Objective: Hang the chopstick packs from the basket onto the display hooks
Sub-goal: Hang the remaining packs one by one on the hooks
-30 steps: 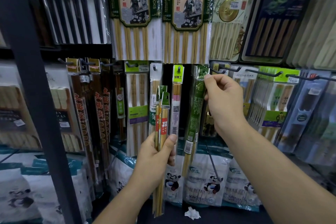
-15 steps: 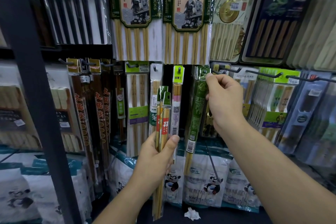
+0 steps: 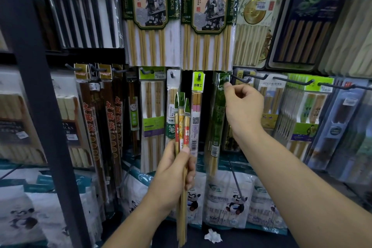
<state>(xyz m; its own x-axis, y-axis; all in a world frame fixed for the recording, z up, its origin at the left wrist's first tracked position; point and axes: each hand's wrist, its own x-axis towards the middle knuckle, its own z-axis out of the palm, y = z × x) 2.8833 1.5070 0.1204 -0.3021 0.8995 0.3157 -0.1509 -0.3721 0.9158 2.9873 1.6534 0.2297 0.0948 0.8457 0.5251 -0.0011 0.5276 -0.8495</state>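
My left hand [image 3: 175, 169] grips a small bundle of narrow chopstick packs [image 3: 182, 127] with green tops and red-and-yellow labels, held upright in front of the display. My right hand [image 3: 243, 106] pinches the top of a long green chopstick pack [image 3: 218, 119] at its hang hole, right at the tip of a dark display hook [image 3: 240, 79]. The green pack hangs down straight from my fingers. The basket is out of view.
Rows of hanging chopstick packs fill the wall, with large packs [image 3: 150, 16] above. Several bare dark hooks [image 3: 291, 81] jut out at the right. A dark metal post [image 3: 38, 96] stands at the left. White panda bags [image 3: 227, 199] lie below.
My right hand has lifted the green pack's top up to the hook tip. The left hand and its bundle have barely moved.
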